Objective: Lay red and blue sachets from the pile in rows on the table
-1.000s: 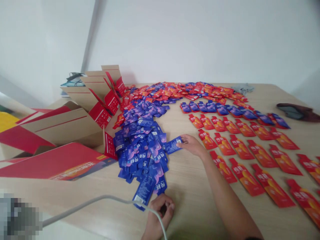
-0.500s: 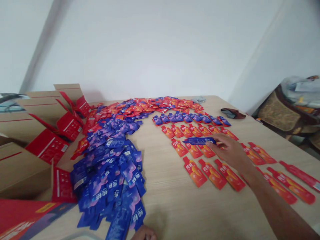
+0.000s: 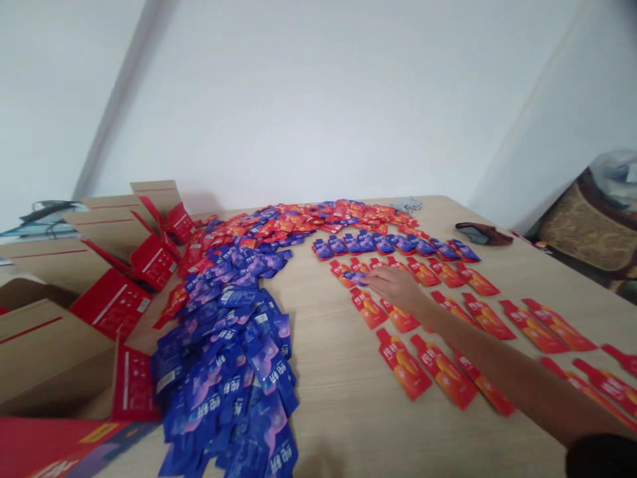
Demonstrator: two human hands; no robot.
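My right hand [image 3: 393, 285] reaches across the rows of sachets, its fingertips closed on the edge of a blue-purple sachet [image 3: 355, 277]. That sachet lies over a red-orange sachet [image 3: 340, 270] at the left end of the second row. Behind it runs a row of blue sachets [image 3: 353, 243], with red edges showing under some of them. In front are more rows of red-orange sachets [image 3: 404, 364], laid out face up; my forearm covers some of them. My left hand is out of view.
A large heap of blue sachets [image 3: 233, 372] spreads left of the rows. Red and blue sachets are piled [image 3: 298, 218] along the back. Open red cartons [image 3: 112, 302] line the left side. A dark pouch-like item [image 3: 482, 234] lies at the far right, near a patterned chair [image 3: 590, 222].
My right hand has moved left and away from me, bringing the blue sachet onto the second row's leftmost red one. My left hand has left the bottom edge of the view.
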